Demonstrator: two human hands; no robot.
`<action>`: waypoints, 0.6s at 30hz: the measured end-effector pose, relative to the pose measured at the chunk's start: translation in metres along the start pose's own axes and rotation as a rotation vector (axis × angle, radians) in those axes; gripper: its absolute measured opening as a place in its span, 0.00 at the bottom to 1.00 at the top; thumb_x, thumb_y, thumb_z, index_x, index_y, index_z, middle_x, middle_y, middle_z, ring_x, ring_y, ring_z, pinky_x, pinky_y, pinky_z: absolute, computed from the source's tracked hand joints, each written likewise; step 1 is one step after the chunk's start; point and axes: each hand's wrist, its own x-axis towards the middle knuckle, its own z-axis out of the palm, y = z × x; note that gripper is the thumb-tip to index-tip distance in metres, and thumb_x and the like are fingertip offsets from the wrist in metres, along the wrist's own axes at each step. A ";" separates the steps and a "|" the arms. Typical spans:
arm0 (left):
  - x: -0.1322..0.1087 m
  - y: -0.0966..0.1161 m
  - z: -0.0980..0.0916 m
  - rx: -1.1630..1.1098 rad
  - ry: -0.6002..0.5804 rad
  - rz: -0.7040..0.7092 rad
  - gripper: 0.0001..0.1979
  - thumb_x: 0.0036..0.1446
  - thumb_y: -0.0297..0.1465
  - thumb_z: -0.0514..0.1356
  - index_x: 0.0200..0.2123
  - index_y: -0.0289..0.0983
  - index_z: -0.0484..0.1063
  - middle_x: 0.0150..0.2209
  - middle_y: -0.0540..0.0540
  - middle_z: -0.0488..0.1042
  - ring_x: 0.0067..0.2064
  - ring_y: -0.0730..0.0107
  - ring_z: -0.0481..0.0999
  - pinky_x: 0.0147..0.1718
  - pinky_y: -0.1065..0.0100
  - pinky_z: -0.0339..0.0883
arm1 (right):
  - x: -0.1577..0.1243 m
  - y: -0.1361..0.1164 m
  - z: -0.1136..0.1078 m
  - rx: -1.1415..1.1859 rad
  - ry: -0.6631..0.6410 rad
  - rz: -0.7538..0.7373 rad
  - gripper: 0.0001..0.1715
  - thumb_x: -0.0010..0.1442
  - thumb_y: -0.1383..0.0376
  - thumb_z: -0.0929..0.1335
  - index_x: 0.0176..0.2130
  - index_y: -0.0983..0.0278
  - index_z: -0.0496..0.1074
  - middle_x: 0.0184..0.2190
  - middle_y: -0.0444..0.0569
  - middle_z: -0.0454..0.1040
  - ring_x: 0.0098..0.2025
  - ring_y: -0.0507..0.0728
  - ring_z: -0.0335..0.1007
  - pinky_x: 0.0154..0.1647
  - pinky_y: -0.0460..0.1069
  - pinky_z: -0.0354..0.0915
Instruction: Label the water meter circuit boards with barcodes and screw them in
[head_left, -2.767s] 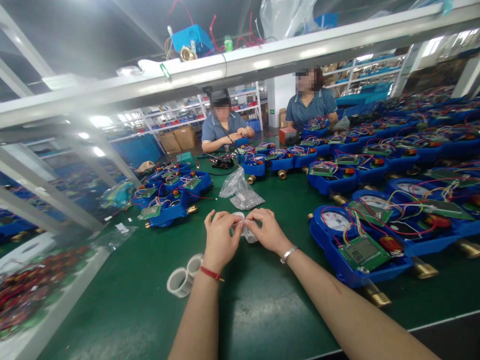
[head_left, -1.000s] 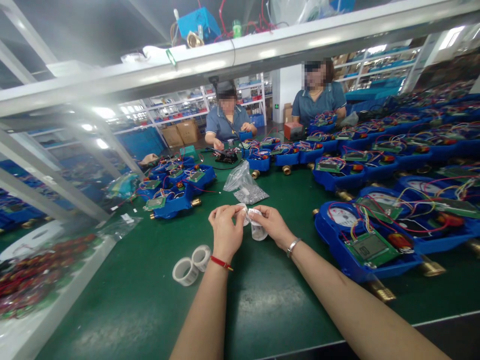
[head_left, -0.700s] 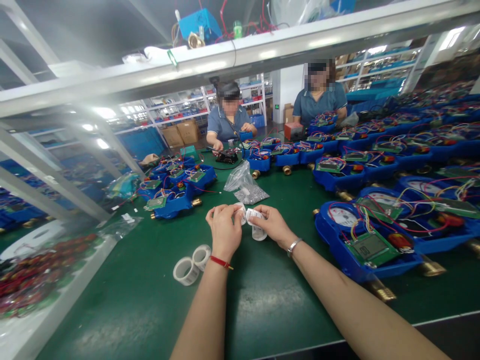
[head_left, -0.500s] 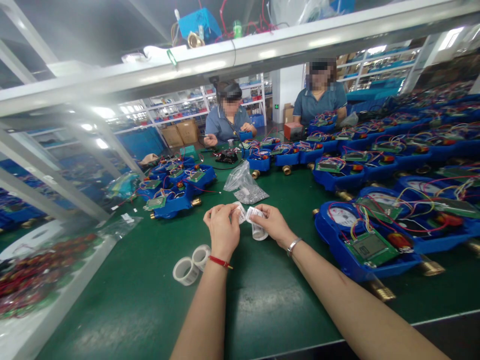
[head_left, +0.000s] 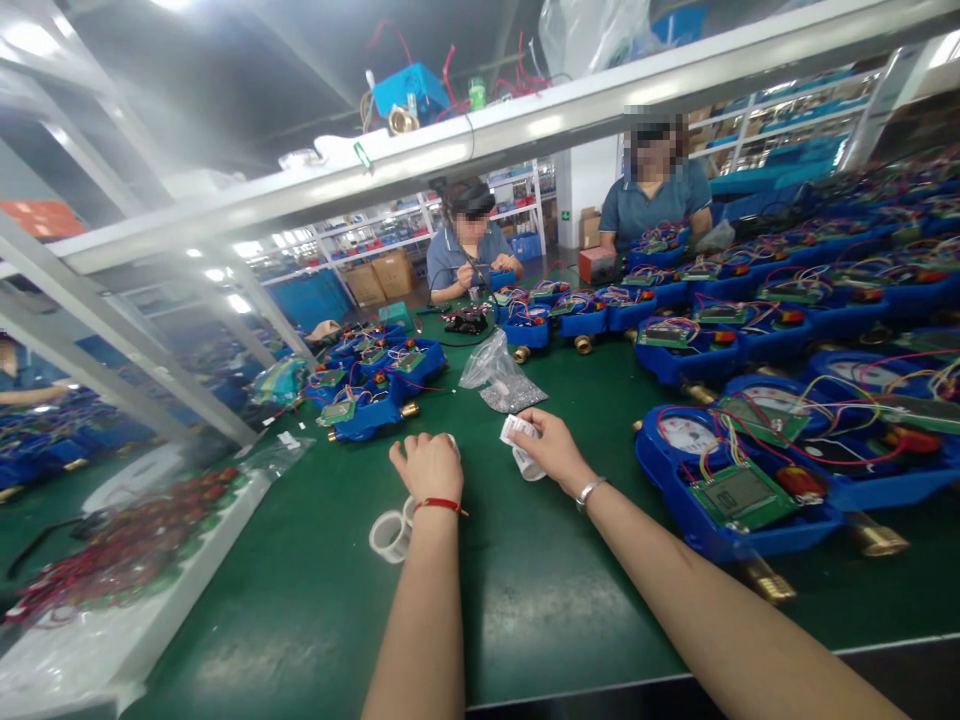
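Note:
My right hand pinches a small roll of white printed labels, whose loose end stands up past the thumb. My left hand is lower and to the left, back of the hand toward me, fingers curled. Beyond its fingers shows a bit of white label strip, mostly hidden. Just left of that wrist lie two white rolls on the green table; my wrist partly covers one. A clear plastic bag of small grey pieces lies beyond both hands.
Blue meter housings with circuit boards, wires and brass fittings crowd the right; more blue housings stand at left. A white tray holds wired parts. A shelf beam crosses above. Two co-workers sit opposite.
The labels between my hands have come apart. My left hand has moved left and down, toward the rolls on the table; my right hand stays near its place with the label roll.

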 end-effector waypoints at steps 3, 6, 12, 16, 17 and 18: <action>0.003 0.008 -0.011 -0.089 -0.008 -0.035 0.08 0.52 0.26 0.55 0.28 0.37 0.75 0.37 0.35 0.74 0.50 0.43 0.66 0.54 0.35 0.42 | -0.001 -0.005 0.000 -0.053 -0.014 -0.035 0.08 0.48 0.62 0.70 0.30 0.64 0.72 0.26 0.42 0.73 0.29 0.54 0.68 0.32 0.47 0.62; 0.011 0.024 -0.021 -0.292 -0.106 0.010 0.11 0.56 0.31 0.56 0.42 0.37 0.74 0.46 0.37 0.73 0.52 0.49 0.67 0.54 0.43 0.53 | -0.004 -0.011 0.001 -0.106 -0.034 -0.081 0.07 0.47 0.62 0.71 0.28 0.63 0.72 0.24 0.41 0.73 0.30 0.54 0.68 0.36 0.48 0.61; 0.014 0.035 -0.010 -0.759 -0.444 0.056 0.07 0.51 0.33 0.62 0.34 0.38 0.75 0.30 0.48 0.76 0.32 0.68 0.74 0.34 0.67 0.66 | -0.011 -0.024 0.001 -0.186 0.086 -0.168 0.15 0.44 0.63 0.73 0.35 0.62 0.72 0.35 0.47 0.75 0.44 0.61 0.68 0.49 0.55 0.59; 0.007 0.026 0.002 -1.013 -0.416 -0.151 0.13 0.50 0.38 0.63 0.35 0.34 0.72 0.27 0.48 0.73 0.27 0.73 0.70 0.28 0.71 0.63 | -0.023 -0.035 -0.002 -0.199 0.259 -0.197 0.22 0.48 0.64 0.70 0.44 0.64 0.68 0.48 0.55 0.70 0.53 0.64 0.61 0.53 0.56 0.56; 0.005 0.026 0.004 -1.073 -0.408 -0.198 0.14 0.49 0.39 0.63 0.35 0.34 0.71 0.26 0.48 0.73 0.26 0.74 0.69 0.27 0.72 0.63 | -0.025 -0.035 -0.003 -0.191 0.258 -0.188 0.16 0.52 0.64 0.68 0.41 0.64 0.68 0.43 0.54 0.72 0.48 0.62 0.65 0.49 0.54 0.59; 0.002 0.026 0.006 -1.131 -0.402 -0.239 0.15 0.49 0.39 0.63 0.34 0.34 0.70 0.27 0.48 0.72 0.26 0.75 0.70 0.28 0.72 0.64 | -0.027 -0.035 -0.004 -0.179 0.238 -0.171 0.09 0.54 0.63 0.67 0.37 0.63 0.68 0.35 0.51 0.73 0.40 0.60 0.68 0.42 0.52 0.61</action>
